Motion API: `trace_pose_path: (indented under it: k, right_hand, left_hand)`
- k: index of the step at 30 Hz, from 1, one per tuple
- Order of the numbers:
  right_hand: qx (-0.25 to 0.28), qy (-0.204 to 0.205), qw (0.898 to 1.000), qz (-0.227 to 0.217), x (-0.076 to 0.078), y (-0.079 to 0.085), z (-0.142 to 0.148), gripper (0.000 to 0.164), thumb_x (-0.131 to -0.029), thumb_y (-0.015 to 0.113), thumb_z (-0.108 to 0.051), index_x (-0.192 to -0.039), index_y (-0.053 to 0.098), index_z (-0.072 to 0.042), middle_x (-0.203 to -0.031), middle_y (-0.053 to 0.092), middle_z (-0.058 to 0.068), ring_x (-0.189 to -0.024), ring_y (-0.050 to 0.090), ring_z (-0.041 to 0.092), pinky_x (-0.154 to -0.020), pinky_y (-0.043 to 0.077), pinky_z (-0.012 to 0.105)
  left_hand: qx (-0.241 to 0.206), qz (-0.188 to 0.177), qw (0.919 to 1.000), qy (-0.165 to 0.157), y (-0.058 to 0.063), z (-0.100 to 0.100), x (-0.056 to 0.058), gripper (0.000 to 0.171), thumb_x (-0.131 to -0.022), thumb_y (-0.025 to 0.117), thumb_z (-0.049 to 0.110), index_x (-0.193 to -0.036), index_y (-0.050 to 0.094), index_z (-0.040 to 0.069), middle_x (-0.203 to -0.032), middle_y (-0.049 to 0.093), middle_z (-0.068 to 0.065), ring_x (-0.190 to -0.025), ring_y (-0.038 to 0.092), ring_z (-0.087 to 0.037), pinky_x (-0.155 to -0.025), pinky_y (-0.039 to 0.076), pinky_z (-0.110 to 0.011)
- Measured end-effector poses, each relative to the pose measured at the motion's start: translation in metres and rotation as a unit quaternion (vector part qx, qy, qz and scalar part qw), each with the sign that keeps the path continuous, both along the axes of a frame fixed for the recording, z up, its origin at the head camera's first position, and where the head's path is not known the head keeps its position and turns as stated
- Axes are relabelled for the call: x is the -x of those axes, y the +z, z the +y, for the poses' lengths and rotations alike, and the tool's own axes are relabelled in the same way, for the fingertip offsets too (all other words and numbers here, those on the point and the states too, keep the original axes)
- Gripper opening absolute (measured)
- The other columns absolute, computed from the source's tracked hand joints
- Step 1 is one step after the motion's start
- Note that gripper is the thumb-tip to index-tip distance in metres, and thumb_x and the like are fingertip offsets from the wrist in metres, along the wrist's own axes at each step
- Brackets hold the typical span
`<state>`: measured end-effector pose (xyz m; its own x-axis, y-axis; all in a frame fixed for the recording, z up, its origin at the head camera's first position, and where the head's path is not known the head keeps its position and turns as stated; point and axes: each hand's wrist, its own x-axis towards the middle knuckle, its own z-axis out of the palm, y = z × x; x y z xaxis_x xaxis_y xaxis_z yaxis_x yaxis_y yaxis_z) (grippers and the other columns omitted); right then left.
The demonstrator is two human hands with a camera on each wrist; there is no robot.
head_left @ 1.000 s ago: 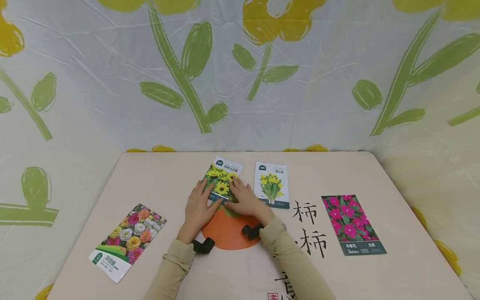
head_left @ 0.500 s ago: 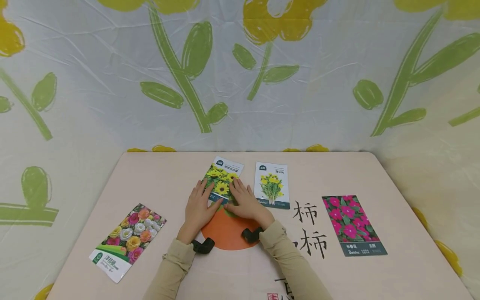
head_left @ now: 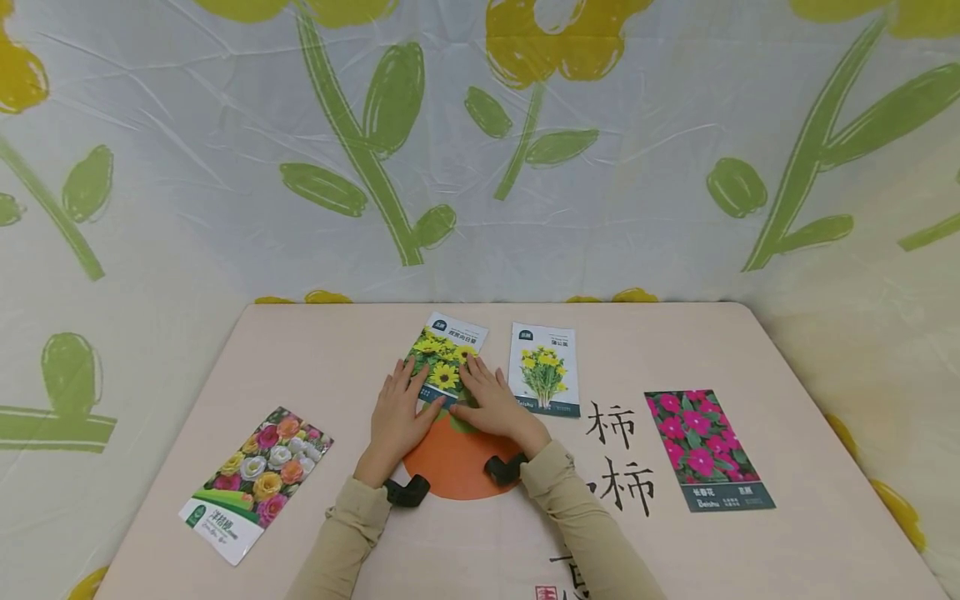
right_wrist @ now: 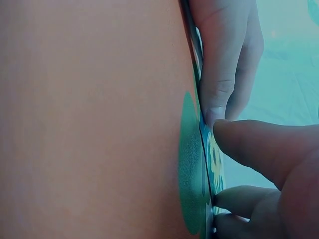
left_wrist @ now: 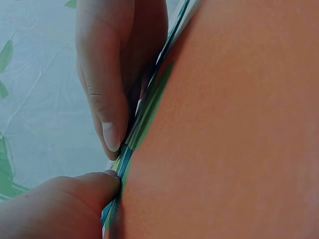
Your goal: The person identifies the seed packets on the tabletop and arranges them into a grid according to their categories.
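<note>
In the head view a seed packet with yellow flowers point(head_left: 444, 354) lies on the table, its lower part under both hands. My left hand point(head_left: 397, 421) rests on the packet's left side with fingers extended, thumb pointing inward. Across from it, my right hand point(head_left: 498, 408) rests on the right side, fingers spread over the printed flowers. Both thumbs come close together at the packet's near edge. The left wrist view shows that edge point(left_wrist: 125, 155) low over the tabletop, with a thumb point(left_wrist: 102, 186) touching it. From the right wrist, a thumb point(right_wrist: 249, 144) also touches the packet.
A white packet with a yellow flower bunch point(head_left: 543, 371) lies just right of my right hand. A pink-flower packet point(head_left: 705, 450) is farther right, and a multicolour-flower packet point(head_left: 258, 483) sits at left. The pink tabletop point(head_left: 337, 358) bears a printed orange persimmon point(head_left: 457, 467).
</note>
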<state>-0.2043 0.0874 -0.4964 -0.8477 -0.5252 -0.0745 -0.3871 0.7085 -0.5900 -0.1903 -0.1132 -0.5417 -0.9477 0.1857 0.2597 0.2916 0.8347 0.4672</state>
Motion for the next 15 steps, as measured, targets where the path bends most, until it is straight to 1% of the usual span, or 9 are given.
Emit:
trace_pose_path:
  k: [7, 15]
  right_hand:
    - [0.014, 0.0, 1.0, 0.002, 0.0014, -0.0006, 0.0005, 0.072, -0.1, 0.059, -0.029, -0.153, 0.025, 0.006, -0.163, 0.012, 0.023, -0.151, 0.006, 0.037, -0.118, 0.002, 0.06]
    - [0.018, 0.0, 1.0, 0.003, 0.0031, -0.0009, 0.0014, 0.072, -0.1, 0.058, -0.029, -0.153, 0.026, 0.005, -0.163, 0.012, 0.022, -0.151, 0.005, 0.036, -0.118, 0.0, 0.059]
  left_hand:
    - [0.0, 0.001, 1.0, -0.004, -0.0001, 0.0004, -0.0001, 0.064, -0.095, 0.064, 0.04, -0.145, 0.049, 0.003, -0.157, 0.034, -0.019, -0.148, 0.021, -0.038, -0.118, 0.019, -0.055]
    - [-0.003, 0.004, 0.9999, -0.01, 0.0, 0.0003, -0.0005, 0.061, -0.096, 0.064, 0.037, -0.145, 0.049, 0.003, -0.156, 0.035, -0.019, -0.147, 0.022, -0.039, -0.118, 0.02, -0.055]
